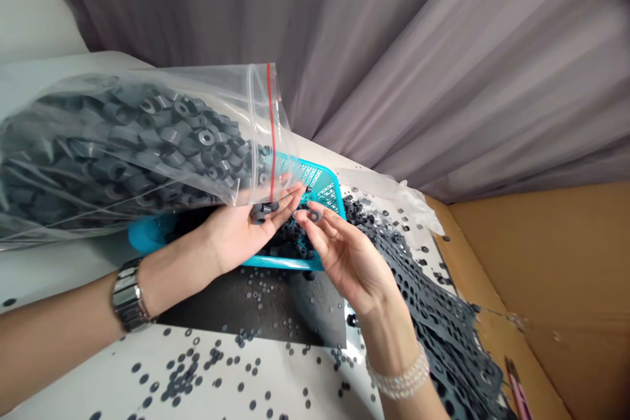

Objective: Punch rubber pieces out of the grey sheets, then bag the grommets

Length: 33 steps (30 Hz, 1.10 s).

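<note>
My left hand [241, 236] is turned palm up over the blue basket [280, 263], its fingers stretched toward the right. A few grey rubber bushings [260, 212] rest in it. My right hand [352, 256] pinches one small grey ring [314, 215] between thumb and fingertips, just right of the left fingertips. Directly above the left palm lies the mouth of a clear zip bag [272, 118] with a red line, full of similar bushings [172, 138]. More dark pieces [295, 236] lie inside the basket, partly hidden by my hands.
Perforated dark rubber sheets [438, 315] lie right of the basket. Small black discs [182, 374] are scattered over the white table [275, 374] and a dark mat [221, 305]. A cardboard panel [551, 262] with a pink-handled tool [518, 390] stands at right, a grey curtain [344, 46] behind.
</note>
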Each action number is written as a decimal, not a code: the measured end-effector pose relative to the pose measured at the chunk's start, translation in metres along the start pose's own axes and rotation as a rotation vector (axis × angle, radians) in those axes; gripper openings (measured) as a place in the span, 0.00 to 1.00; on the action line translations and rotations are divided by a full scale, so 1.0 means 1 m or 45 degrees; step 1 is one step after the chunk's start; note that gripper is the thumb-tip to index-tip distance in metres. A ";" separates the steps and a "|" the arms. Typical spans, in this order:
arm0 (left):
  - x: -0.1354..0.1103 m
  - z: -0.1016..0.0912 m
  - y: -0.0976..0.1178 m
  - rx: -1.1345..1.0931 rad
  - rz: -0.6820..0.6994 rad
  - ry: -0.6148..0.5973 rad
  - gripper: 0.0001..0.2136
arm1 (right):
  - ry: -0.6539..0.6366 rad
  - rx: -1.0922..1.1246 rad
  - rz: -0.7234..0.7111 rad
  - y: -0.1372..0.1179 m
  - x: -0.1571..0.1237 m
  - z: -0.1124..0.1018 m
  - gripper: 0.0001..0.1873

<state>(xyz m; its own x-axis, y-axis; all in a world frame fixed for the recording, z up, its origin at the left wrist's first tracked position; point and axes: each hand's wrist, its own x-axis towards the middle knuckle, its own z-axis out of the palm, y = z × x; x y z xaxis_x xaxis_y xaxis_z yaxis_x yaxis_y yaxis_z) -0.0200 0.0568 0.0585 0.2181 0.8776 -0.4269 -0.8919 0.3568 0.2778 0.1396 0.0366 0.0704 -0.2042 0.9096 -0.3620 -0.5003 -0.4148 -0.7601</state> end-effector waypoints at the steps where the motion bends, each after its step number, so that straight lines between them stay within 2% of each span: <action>1: 0.000 0.001 0.000 0.004 -0.008 0.011 0.19 | -0.010 0.017 0.008 0.000 -0.001 0.000 0.06; 6: -0.001 0.003 0.000 0.039 -0.012 0.036 0.19 | -0.010 0.109 0.029 -0.002 -0.003 0.003 0.07; 14: -0.002 0.006 -0.001 0.108 -0.012 0.053 0.21 | -0.012 0.193 0.063 -0.005 -0.007 0.006 0.15; 19: -0.001 0.007 -0.001 0.170 -0.041 0.046 0.20 | -0.012 0.180 0.065 -0.006 -0.007 0.005 0.16; 24: -0.001 0.007 -0.001 0.162 -0.081 0.060 0.19 | -0.036 0.162 -0.026 -0.005 -0.005 0.000 0.14; 28: 0.000 0.006 -0.002 0.142 -0.078 0.068 0.19 | -0.038 0.128 -0.040 -0.006 -0.004 -0.001 0.16; 33: 0.003 0.001 -0.002 0.166 -0.077 0.001 0.19 | -0.028 0.116 -0.025 -0.006 -0.005 -0.001 0.18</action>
<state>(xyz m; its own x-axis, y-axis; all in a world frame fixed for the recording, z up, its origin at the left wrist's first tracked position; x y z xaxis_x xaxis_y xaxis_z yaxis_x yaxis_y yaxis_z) -0.0168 0.0586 0.0573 0.2697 0.8531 -0.4467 -0.8179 0.4478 0.3613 0.1440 0.0348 0.0762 -0.2115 0.9183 -0.3348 -0.5789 -0.3937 -0.7141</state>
